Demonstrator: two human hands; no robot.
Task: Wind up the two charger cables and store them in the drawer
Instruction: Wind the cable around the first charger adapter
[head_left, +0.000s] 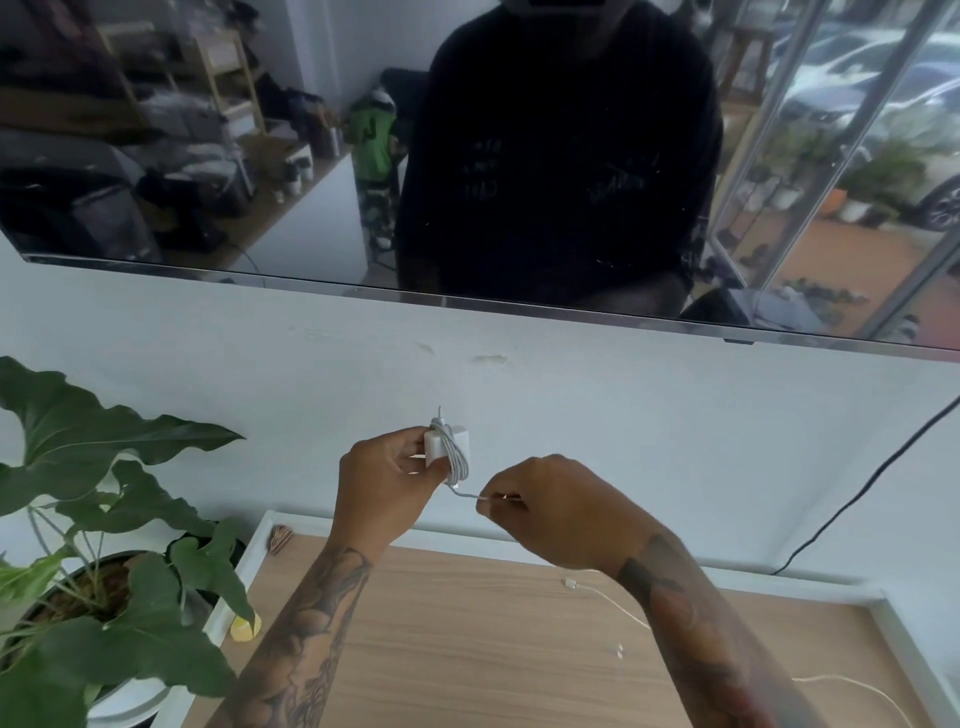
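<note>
The step in hand looks like the finish of winding the 1st of the 2 charger cables. The left hand (387, 467) grips the white charger block (440, 447) at its left side, holding it up in front of the wall, with the grey braided cable (457, 457) already looped several turns around the block. The right hand (545, 506) is closed in a pinch on the cable's short free end (470, 494), just below and to the right of the block, so only a little slack runs between the 2 hands. The next move probably calls for tucking or wrapping that last bit so the coil holds, without loosening the turns. The 2nd cable (618, 605), thin and white, lies unwound on the wooden surface (441, 623) below the right forearm, its connector end near the back edge and the rest trailing toward the right; it is apart from both hands. No drawer can be made out. A potted plant (104, 545) stands at the left of the surface.
</note>
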